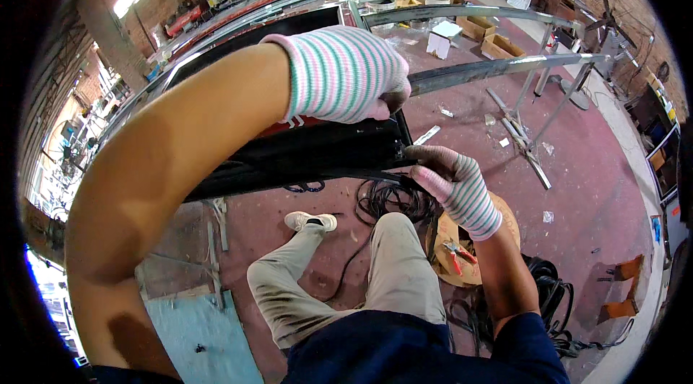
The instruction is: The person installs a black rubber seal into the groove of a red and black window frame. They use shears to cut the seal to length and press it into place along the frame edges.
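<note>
A dark frame with a black inner face (pixel 339 142) lies across in front of me. My left hand (pixel 346 75), in a white glove with green and pink stripes, reaches over its top. Those fingers are curled down at the frame's right end, and what they hold is hidden. Just below, at the frame's near right corner, my right hand (pixel 462 189) wears a matching glove with dirty fingertips. Its thumb and fingers pinch a thin black strip (pixel 372 173), which runs along the frame's lower edge.
A black coil (pixel 386 200) lies on the red floor by my knee. Red-handled pliers (pixel 460 254) rest on a round tan disc (pixel 509 221). Metal rails (pixel 498 73) on legs extend rightward. Beyond stand open cardboard boxes (pixel 502 46) and a fan (pixel 606 19). A pale blue sheet (pixel 202 341) lies at lower left.
</note>
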Motion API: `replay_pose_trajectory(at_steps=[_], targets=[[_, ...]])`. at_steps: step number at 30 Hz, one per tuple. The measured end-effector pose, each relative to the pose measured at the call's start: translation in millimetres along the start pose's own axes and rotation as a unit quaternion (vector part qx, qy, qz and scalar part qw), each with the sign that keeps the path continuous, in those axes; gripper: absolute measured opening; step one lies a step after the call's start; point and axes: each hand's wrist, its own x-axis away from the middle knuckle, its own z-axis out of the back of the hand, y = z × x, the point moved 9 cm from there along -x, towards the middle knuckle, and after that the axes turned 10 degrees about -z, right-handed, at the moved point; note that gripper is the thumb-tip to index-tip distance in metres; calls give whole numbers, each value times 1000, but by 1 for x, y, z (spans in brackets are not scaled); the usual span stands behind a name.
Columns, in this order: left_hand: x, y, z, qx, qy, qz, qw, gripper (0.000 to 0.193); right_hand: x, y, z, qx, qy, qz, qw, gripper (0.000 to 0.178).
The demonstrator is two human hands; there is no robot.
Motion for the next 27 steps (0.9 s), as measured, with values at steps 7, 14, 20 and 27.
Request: replay_pose_trajectory(at_steps=[7, 14, 20, 27], targets=[[-18, 8, -3, -108, 6, -8, 994, 15, -2, 6, 9, 6, 9, -12, 1000, 33], [-21, 8, 0, -67, -19, 45, 997, 12, 1, 4, 7, -1, 6, -7, 1000, 33], [-14, -3, 4, 24, -39, 87, 995, 15, 0, 1, 1, -5, -9, -1, 1000, 34], [-7, -5, -1, 68, 32, 27, 997, 11, 2, 0, 3, 15, -4, -8, 1000, 34]])
